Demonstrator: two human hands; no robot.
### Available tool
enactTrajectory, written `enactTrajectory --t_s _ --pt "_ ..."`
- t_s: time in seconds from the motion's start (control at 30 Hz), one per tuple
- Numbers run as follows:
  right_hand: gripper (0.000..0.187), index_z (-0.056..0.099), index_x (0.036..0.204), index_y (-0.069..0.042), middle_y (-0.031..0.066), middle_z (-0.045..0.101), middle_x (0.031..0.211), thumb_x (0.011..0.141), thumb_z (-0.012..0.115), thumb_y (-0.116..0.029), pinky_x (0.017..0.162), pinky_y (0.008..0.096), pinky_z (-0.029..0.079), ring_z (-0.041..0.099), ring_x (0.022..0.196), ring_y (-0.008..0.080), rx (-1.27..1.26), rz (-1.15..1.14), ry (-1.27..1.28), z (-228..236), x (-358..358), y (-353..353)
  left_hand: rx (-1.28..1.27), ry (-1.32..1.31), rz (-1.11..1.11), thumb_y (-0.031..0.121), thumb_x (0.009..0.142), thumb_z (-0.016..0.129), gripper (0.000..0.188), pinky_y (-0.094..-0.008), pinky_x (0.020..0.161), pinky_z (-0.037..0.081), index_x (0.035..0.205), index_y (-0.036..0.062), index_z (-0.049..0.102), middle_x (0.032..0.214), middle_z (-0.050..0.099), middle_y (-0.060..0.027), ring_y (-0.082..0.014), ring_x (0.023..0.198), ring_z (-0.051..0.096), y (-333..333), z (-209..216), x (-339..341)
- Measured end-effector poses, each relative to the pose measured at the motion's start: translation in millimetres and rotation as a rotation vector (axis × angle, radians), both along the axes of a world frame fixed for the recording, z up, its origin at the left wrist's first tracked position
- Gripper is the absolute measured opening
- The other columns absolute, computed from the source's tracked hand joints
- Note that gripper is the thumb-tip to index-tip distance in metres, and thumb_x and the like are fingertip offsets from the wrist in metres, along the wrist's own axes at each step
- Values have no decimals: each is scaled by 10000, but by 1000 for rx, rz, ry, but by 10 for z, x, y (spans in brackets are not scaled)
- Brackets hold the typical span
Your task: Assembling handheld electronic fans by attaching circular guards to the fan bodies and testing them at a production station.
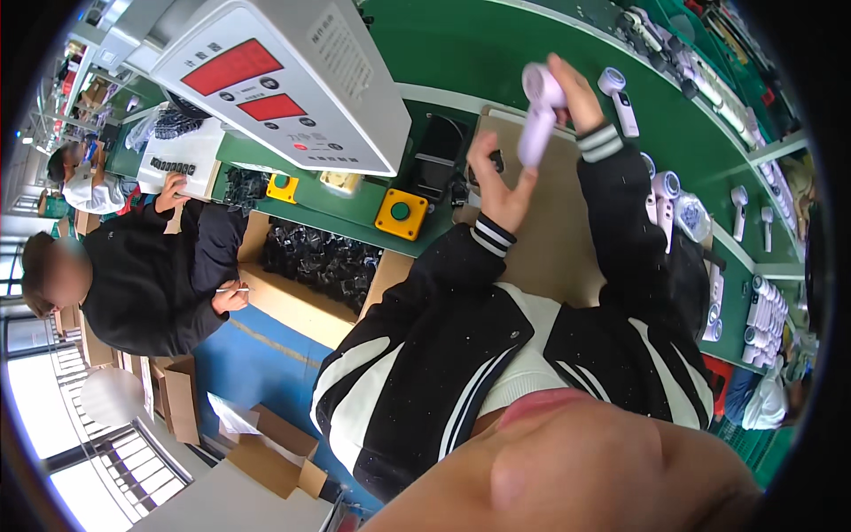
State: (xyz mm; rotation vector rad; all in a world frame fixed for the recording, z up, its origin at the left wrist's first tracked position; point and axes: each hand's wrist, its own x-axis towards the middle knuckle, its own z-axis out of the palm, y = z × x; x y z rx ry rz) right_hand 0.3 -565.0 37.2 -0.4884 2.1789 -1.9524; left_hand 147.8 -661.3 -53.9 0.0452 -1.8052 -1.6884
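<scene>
A pale lilac handheld fan is tilted over the bench, its round head up and its handle pointing down. My right hand grips it from the right, around the head and upper handle. My left hand is spread just below and left of the handle, with index finger raised and thumb close to the handle's end; whether the thumb touches it I cannot tell. A small dark part shows beside the left fingers, partly hidden. Beneath both hands lies a grey-brown mat.
A white counter box with red displays juts in at upper left, above a yellow box with a green button. Several lilac fans stand along the green bench. Left, a co-worker sits beside a carton of black parts.
</scene>
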Motion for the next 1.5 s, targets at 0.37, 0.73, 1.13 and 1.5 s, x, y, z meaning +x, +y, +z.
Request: enactTrajectory --t_s 0.37,0.73,1.13,1.5 --pt "577 603 886 -37 31 566 592 939 410 -579 322 197 313 444 402 82 -377 -108 -519 -702 868 588 -339 -173 -457 76 724 644 677 -377 852 469 1332 73 347 1219 503 -185 -351 1035 557 128 -126 77" --pt "540 599 900 -56 47 581 651 951 369 -541 353 226 309 454 436 104 -655 -139 -678 -811 1020 764 -337 -220 -471 71 703 639 629 -385 798 497 1273 94 375 1139 571 -176 -364 960 610 223 -14 255" --pt "567 561 1102 -27 108 621 938 954 377 -542 607 254 456 576 728 172 -707 71 -552 -927 1025 826 -281 -146 -498 85 757 650 640 -400 863 462 1311 86 329 1219 502 -190 -374 1027 564 193 -68 239" --pt "436 434 1262 -18 174 547 1160 928 593 -248 898 292 416 530 1028 206 -337 -89 41 -1276 939 873 -341 -101 -405 171 851 600 523 -435 992 340 1316 65 385 1384 355 -208 -367 1202 416 203 -227 157"
